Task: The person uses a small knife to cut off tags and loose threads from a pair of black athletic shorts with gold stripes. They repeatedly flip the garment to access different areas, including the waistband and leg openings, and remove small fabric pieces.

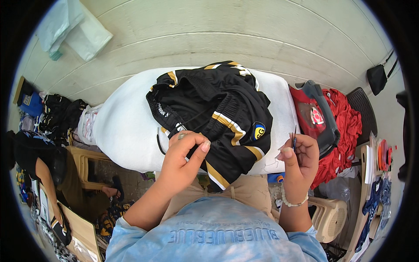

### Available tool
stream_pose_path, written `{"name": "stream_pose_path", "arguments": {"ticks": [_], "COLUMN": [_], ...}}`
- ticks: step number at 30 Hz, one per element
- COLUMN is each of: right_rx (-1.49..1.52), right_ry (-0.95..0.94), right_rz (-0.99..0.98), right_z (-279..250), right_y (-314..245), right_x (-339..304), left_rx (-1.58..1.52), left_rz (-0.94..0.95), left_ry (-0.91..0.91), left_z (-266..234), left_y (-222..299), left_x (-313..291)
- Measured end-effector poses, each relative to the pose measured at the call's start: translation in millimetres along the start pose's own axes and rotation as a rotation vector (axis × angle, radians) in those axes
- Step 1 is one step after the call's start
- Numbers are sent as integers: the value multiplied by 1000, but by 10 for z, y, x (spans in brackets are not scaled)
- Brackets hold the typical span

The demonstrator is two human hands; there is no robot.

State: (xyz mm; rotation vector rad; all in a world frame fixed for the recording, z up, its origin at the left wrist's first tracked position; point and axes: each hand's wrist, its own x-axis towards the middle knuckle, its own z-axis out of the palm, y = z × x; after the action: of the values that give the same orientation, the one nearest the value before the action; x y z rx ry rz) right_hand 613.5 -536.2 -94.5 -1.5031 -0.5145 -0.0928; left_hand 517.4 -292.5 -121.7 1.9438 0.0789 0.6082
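Note:
A pair of black shorts (pixel 244 113) with gold and white stripes and a blue and yellow badge lies bunched on a white padded board (pixel 124 118). My left hand (pixel 183 159) is closed at the near edge of the shorts by the elastic waistband, thumb pressed toward the index finger; whatever it pinches is too small or hidden to make out. A dark cord loop hangs beside it. Right of the shorts, my right hand (pixel 301 161) is raised over the board's near edge. Its fingers close around small dark thread snips (pixel 293 139), points up.
A red and grey case-like object (pixel 312 113) stands at the board's right end, beside piled red cloth (pixel 345 126). Plastic chairs (pixel 329 218) flank me. At left, another person's arm (pixel 46 179) reaches toward a cardboard box (pixel 78 227). Folded dark garments sit farther back.

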Motion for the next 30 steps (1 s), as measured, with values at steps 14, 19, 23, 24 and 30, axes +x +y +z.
{"name": "stream_pose_path", "arguments": {"ticks": [14,19,23,24,30], "right_rx": [29,64,48,43,27], "right_ry": [-211,-360,-568,-620,-884], "right_rz": [-249,-276,-280,-320,-329], "right_z": [433,480,536,564,671], "right_y": [-73,-47,-9,0,62], "right_x": [40,-58,-144,-157,-270], "left_rx": [-273,-185,-123,-160,-32], "left_rz": [-132,-108,-108,-200,-282], "left_ry": [-53,-134,-151,-159,-187], "left_z": [-121,-183,-162,-152,-127], "left_y": [-190,-240,-181,-156,-36], "left_x": [47,52,112,124,138]}}
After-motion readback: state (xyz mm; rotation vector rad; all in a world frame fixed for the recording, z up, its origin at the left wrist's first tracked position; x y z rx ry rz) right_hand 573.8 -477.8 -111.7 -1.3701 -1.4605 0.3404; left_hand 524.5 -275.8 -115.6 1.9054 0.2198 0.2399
